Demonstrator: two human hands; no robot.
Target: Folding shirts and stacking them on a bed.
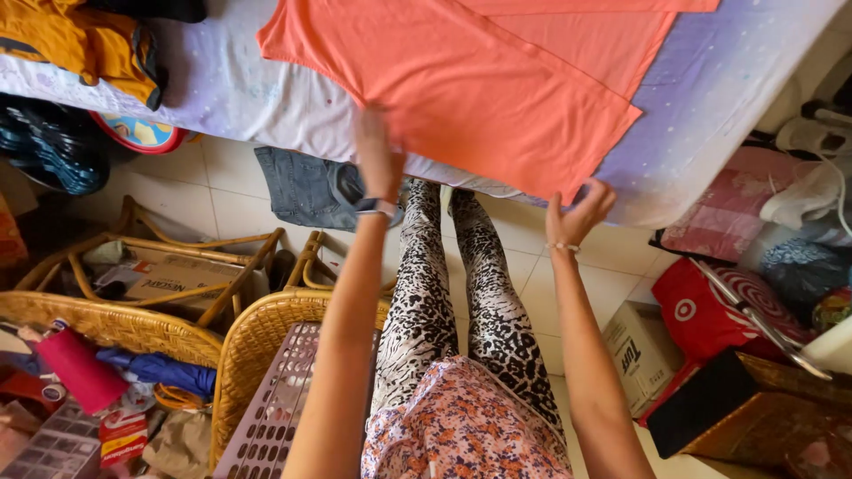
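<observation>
An orange garment point(479, 80) lies spread flat on a bed with a pale purple sheet point(710, 98). My left hand point(377, 155) rests palm-down on the garment's near edge, fingers together. My right hand point(579, 211) pinches the garment's lower corner at the bed's edge. I wear a watch on the left wrist and a thin bracelet on the right. My legs in spotted black-and-white trousers stand below, against the bed.
A yellow garment point(84, 40) lies on the bed's left. Folded jeans point(306, 188) sit on the tiled floor. Wicker chairs point(257, 341), a plastic crate point(280, 412) and clutter stand at left. A cardboard box point(641, 350), red bag point(710, 310) and cushions crowd the right.
</observation>
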